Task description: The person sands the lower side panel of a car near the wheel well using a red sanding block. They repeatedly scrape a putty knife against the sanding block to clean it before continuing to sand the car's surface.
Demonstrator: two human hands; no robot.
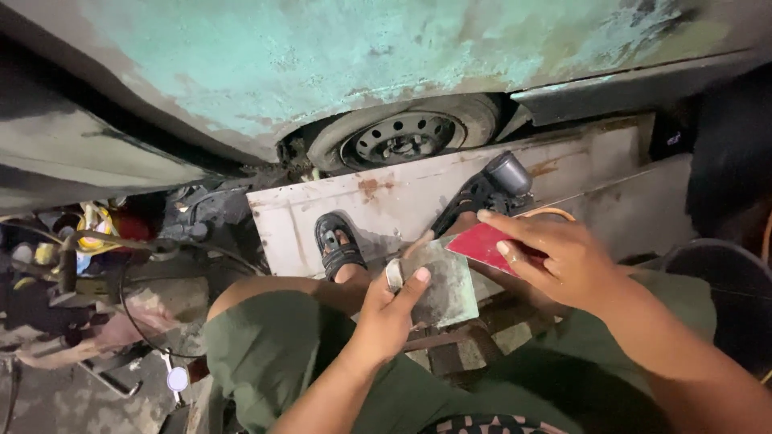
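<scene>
My left hand [386, 309] gripped a flat grey smeared board [442, 285], thumb pressed on its edge above my green-clad knees. My right hand [555, 257] pinched a thin red spreader [482, 245] against the board's top corner. Beyond, black sandals [338, 245] rested on a rust-spotted pale metal panel [418, 193], then a dusty steel wheel [402, 138] under flaking turquoise bodywork [338, 56].

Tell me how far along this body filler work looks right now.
Done: much of the car panel already shows a pale green coat, with bare, rusty patches along its lower edge. In hand: the left hand holds a grey mixing board, and the right hand presses a red spreader onto it. Left: those bare patches above the wheel.
</scene>
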